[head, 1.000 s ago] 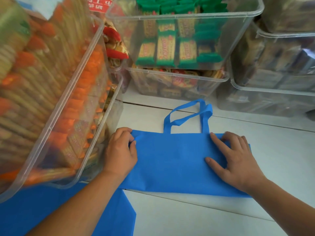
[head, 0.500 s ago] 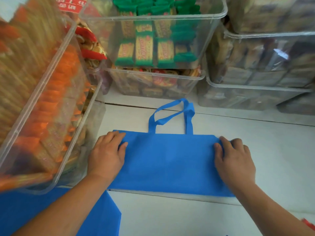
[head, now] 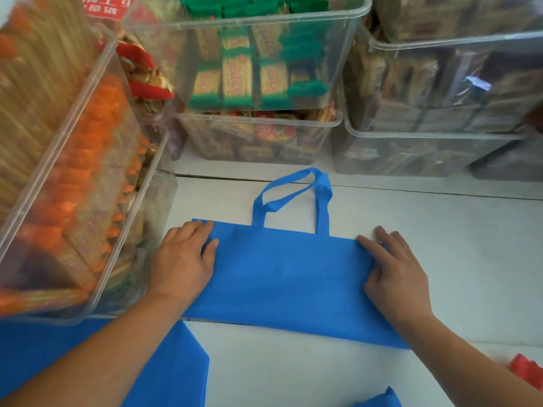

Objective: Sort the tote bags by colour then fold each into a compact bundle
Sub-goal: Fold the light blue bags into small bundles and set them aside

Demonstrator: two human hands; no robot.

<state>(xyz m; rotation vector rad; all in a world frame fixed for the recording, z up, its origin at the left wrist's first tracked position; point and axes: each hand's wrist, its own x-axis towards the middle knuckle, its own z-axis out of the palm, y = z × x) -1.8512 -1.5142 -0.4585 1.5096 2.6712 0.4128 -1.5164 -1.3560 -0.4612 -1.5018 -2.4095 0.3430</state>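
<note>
Currently your left hand (head: 183, 259) lies flat, fingers spread, on the left end of the blue non-woven fabric tote bag (head: 289, 277); your right hand (head: 395, 274) presses flat on its right end. Bag lies folded into a wide band on the white tabletop (head: 458, 230), handles (head: 293, 195) pointing away from you. Clear plastic bins of wrapped snacks (head: 258, 63) stand behind. More blue fabric (head: 173, 368) lies nearer you, lower left.

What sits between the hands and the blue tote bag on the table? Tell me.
Nothing visible. The left hand and right hand already lie flat on opposite ends of the blue tote bag, in direct contact with the fabric.
</note>
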